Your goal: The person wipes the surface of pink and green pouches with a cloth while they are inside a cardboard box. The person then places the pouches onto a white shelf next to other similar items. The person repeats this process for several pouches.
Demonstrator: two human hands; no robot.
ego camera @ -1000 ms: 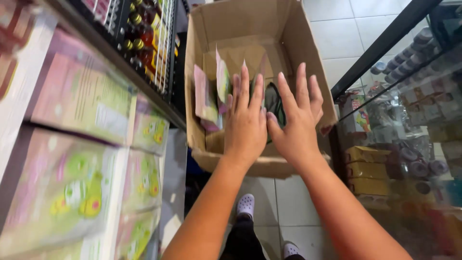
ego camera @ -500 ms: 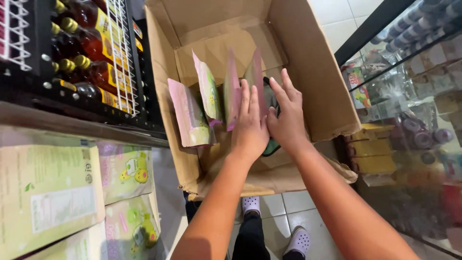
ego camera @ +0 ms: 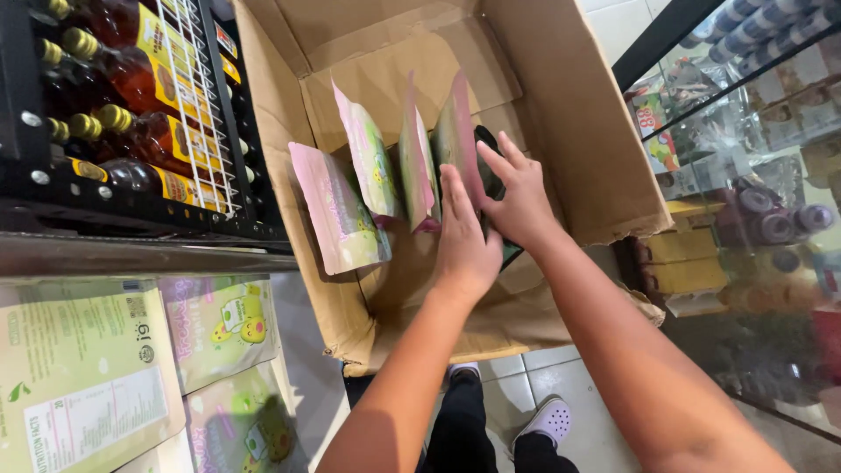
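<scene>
An open brown cardboard box [ego camera: 578, 131] sits in front of me with several pink-and-green pouches [ego camera: 337, 210] standing upright inside it. My left hand [ego camera: 464, 241] reaches in with fingers against the rightmost pouch [ego camera: 455, 140]. My right hand [ego camera: 521, 197] lies beside it, fingers spread on a dark packet [ego camera: 491, 175] behind that pouch. Whether either hand grips anything cannot be made out.
A black wire rack [ego camera: 201, 105] of dark bottles with yellow labels hangs at upper left. Below it a shelf holds more pink-and-green pouches [ego camera: 219, 324]. A glass-fronted shelf [ego camera: 753, 175] of goods stands right. My feet [ego camera: 547, 420] are on tiled floor under the box.
The view has moved closer and lower over the box. Both hands have gone deeper among the pouches, which now stand more apart.
</scene>
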